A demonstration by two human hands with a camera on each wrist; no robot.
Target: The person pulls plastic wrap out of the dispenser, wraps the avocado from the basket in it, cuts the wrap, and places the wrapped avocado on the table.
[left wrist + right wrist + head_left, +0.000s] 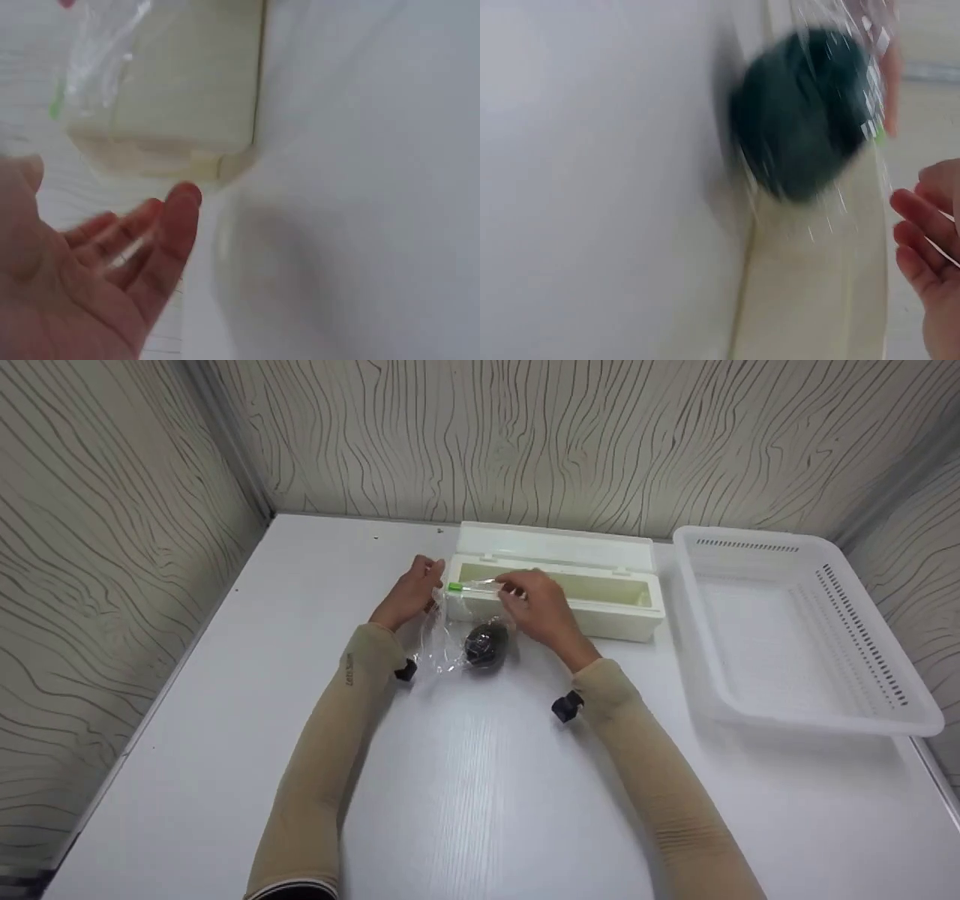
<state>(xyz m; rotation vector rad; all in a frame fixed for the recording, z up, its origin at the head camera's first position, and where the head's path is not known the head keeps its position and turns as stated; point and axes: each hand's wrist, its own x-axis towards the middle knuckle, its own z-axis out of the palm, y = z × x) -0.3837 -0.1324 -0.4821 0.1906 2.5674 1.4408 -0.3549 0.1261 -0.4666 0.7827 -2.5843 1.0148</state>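
A clear zip bag (pixel 448 649) with a green slider (pixel 455 586) stands before the long cream box (pixel 600 619). Inside it sits a dark, rounded, avocado-like thing (pixel 486 645), dark green in the right wrist view (pixel 799 116). My right hand (pixel 541 604) pinches the bag's top edge, right of the slider, over the box's front rim. At the bag's upper left is my left hand (pixel 412 594); its fingers (pixel 176 225) are spread and hold nothing in the left wrist view. The box's lid (pixel 555 546) is tipped back.
A white perforated plastic basket (pixel 724 675) stands on the right of the white table (pixel 465 810). Wood-patterned walls (pixel 465 442) enclose the back and sides. Small dark specks dot the table's rear left.
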